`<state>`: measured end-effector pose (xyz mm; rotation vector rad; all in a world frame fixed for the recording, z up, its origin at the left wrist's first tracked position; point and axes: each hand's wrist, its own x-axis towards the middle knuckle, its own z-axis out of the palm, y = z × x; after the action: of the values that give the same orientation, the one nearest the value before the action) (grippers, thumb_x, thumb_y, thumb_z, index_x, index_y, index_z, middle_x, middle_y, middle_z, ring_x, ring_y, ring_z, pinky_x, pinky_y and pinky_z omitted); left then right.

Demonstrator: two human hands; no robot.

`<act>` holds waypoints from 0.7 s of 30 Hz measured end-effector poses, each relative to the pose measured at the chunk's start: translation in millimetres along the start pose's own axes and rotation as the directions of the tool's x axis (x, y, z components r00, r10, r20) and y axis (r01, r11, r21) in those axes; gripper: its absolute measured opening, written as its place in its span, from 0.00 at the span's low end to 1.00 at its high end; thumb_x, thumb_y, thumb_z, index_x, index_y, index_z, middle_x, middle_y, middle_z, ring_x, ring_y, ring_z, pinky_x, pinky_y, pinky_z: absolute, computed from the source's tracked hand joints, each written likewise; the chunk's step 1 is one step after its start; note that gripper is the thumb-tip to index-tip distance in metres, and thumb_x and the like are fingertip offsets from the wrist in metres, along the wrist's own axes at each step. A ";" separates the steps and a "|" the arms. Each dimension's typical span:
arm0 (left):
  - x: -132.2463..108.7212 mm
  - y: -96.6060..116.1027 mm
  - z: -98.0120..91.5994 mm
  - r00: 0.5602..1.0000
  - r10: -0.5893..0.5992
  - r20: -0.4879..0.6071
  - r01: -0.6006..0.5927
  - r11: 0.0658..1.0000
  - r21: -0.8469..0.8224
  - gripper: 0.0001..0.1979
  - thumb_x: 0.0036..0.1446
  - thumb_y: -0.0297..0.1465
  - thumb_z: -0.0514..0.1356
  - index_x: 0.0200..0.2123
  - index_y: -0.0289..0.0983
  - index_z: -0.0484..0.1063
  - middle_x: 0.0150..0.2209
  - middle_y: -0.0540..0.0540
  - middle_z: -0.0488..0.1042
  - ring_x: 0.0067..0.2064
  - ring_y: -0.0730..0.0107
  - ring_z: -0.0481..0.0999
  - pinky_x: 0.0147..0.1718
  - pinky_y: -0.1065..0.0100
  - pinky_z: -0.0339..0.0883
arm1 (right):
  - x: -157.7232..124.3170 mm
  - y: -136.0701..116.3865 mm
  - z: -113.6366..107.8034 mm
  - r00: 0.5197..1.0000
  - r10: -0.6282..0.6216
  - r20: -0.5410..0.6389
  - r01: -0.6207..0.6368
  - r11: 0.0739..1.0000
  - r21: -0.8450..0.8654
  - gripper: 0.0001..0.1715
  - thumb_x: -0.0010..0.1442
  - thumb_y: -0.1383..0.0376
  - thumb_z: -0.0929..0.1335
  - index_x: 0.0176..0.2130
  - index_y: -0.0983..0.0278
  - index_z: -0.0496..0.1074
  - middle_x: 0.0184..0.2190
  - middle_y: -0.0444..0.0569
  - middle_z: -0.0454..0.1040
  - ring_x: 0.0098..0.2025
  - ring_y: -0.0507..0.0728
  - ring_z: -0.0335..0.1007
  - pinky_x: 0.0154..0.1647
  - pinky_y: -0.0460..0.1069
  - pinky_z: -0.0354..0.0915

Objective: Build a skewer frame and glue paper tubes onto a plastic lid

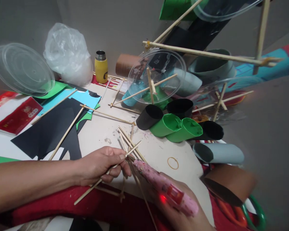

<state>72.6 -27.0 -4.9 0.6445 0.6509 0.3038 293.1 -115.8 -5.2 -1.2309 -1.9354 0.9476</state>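
Observation:
My left hand (98,163) pinches a thin wooden stick (88,193) that slants up to the right past the fingertips. My right hand (168,214) is wrapped around a pink hot glue gun (154,176), whose red light glows. The gun's dark nozzle (130,157) meets the stick, or comes very close to it, beside my left thumb. Beneath and behind the hands lie several more sticks (135,146), some joined at their ends into a frame (108,116). How far the lower sticks run under my hands is hidden.
A rubber band (172,158) lies on the pale board (159,150). Green paper tubes (167,125) and a black tube (149,117) stand behind. A stick frame (202,53) with plastic lids overhangs upper right. Black paper (50,128), a yellow bottle (101,69) and a plastic bag (67,54) sit left.

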 end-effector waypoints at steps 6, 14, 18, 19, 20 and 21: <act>-0.6 2.3 1.9 1.000 -0.025 -0.004 0.025 1.000 0.010 0.15 0.57 0.39 0.61 0.28 0.31 0.70 0.18 0.54 0.63 0.17 0.84 0.46 0.13 0.77 0.36 | -0.9 0.0 -0.6 1.000 0.016 0.022 -0.015 1.000 -0.020 0.26 0.63 0.68 0.64 0.60 0.57 0.67 0.57 0.49 0.71 0.58 0.58 0.68 0.57 0.48 0.66; -0.6 1.7 0.9 1.000 -0.024 0.006 0.024 0.999 0.022 0.15 0.60 0.38 0.59 0.28 0.31 0.69 0.15 0.58 0.55 0.16 0.84 0.44 0.13 0.77 0.37 | -2.7 3.0 -0.7 1.000 0.027 -0.004 -0.027 0.999 -0.024 0.27 0.63 0.69 0.64 0.61 0.56 0.66 0.58 0.49 0.70 0.58 0.58 0.68 0.56 0.48 0.67; -0.5 2.8 2.1 1.000 -0.026 -0.003 0.026 1.000 0.017 0.15 0.58 0.38 0.60 0.27 0.31 0.69 0.17 0.55 0.60 0.16 0.84 0.45 0.13 0.77 0.36 | -2.8 2.5 -0.4 0.999 0.043 -0.012 -0.043 0.999 -0.028 0.27 0.63 0.68 0.65 0.60 0.57 0.66 0.57 0.49 0.71 0.58 0.59 0.68 0.56 0.49 0.68; -0.6 2.9 2.3 1.000 -0.029 -0.007 0.029 1.000 0.012 0.15 0.58 0.38 0.60 0.27 0.31 0.69 0.18 0.54 0.63 0.17 0.84 0.46 0.13 0.77 0.36 | -2.8 2.2 -0.3 0.999 0.048 -0.011 -0.048 0.998 -0.031 0.26 0.63 0.68 0.65 0.60 0.57 0.67 0.57 0.49 0.71 0.57 0.59 0.68 0.56 0.49 0.68; -0.6 3.0 2.3 0.999 -0.030 -0.012 0.030 1.000 0.006 0.14 0.58 0.37 0.60 0.28 0.31 0.69 0.20 0.52 0.66 0.17 0.85 0.47 0.13 0.77 0.36 | -2.9 2.0 -0.1 0.999 0.051 -0.007 -0.051 0.998 -0.034 0.26 0.63 0.68 0.65 0.60 0.58 0.67 0.56 0.50 0.72 0.57 0.59 0.68 0.56 0.49 0.68; -0.6 2.8 2.1 0.999 -0.030 -0.015 0.030 1.000 0.001 0.14 0.57 0.37 0.61 0.28 0.31 0.69 0.23 0.50 0.69 0.17 0.85 0.48 0.13 0.77 0.36 | -3.0 1.7 0.0 0.998 0.056 0.000 -0.056 0.998 -0.035 0.25 0.63 0.68 0.64 0.59 0.59 0.68 0.56 0.50 0.72 0.57 0.59 0.69 0.56 0.49 0.68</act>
<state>73.4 -26.1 -1.6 0.6331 0.6747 0.2807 295.0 -118.0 -7.0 -1.3114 -1.9351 0.9466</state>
